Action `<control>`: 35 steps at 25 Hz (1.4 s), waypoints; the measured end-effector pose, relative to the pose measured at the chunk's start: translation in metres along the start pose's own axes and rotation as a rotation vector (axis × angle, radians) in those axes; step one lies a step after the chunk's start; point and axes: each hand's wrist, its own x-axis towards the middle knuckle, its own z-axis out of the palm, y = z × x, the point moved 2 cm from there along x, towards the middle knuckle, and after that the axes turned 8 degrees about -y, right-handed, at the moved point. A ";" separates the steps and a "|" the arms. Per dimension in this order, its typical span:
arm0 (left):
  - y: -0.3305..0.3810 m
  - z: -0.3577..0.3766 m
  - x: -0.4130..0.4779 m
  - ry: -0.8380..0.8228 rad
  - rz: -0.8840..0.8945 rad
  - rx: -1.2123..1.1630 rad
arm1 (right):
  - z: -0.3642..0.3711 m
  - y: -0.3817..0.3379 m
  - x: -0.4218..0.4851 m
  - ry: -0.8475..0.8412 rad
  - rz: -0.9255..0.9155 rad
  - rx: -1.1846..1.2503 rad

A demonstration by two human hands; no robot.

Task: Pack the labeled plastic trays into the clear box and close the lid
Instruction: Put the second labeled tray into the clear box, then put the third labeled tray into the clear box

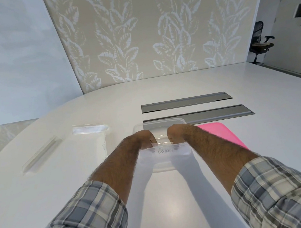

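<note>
A clear box (pixel 159 125) stands on the white table in front of me. Inside it, against the near wall, stands a clear plastic tray (pixel 166 154) with "OSTRICH" handwritten on it; a second labeled tray shows just behind it. My left hand (pixel 143 138) and my right hand (pixel 176 134) reach down into the box, fingers curled over the top edges of the trays. Fingertips are hidden inside. Another labeled clear tray (pixel 101 147) lies on the table to the left of the box. A pink lid (pixel 220 134) lies flat on the right, partly under my right forearm.
A long narrow clear piece (pixel 42 155) lies on the table at the left. Two grey cable hatches (pixel 185 101) sit in the table behind the box. An office chair (pixel 260 41) stands far right by a door.
</note>
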 end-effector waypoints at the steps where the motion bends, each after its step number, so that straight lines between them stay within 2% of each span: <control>1: 0.000 0.000 0.001 -0.012 -0.001 0.001 | 0.000 0.000 0.001 -0.001 -0.003 0.004; 12: 0.001 0.001 0.005 -0.049 -0.016 -0.004 | 0.002 -0.002 0.006 -0.003 0.008 0.030; 15: -0.004 0.001 0.002 0.049 -0.010 -0.118 | 0.000 0.003 0.003 0.025 0.000 0.061; 18: -0.013 -0.005 -0.010 0.214 -0.014 -0.238 | -0.012 0.017 -0.005 0.128 0.044 0.156; 23: -0.030 -0.029 -0.044 0.435 -0.070 -0.196 | -0.043 0.029 -0.022 0.314 0.072 0.185; 29: -0.072 -0.041 -0.094 0.482 -0.186 -0.016 | -0.076 -0.020 -0.020 0.433 0.036 0.206; 35: -0.155 -0.030 -0.170 0.527 -0.378 -0.041 | -0.116 -0.104 -0.002 0.470 -0.087 0.163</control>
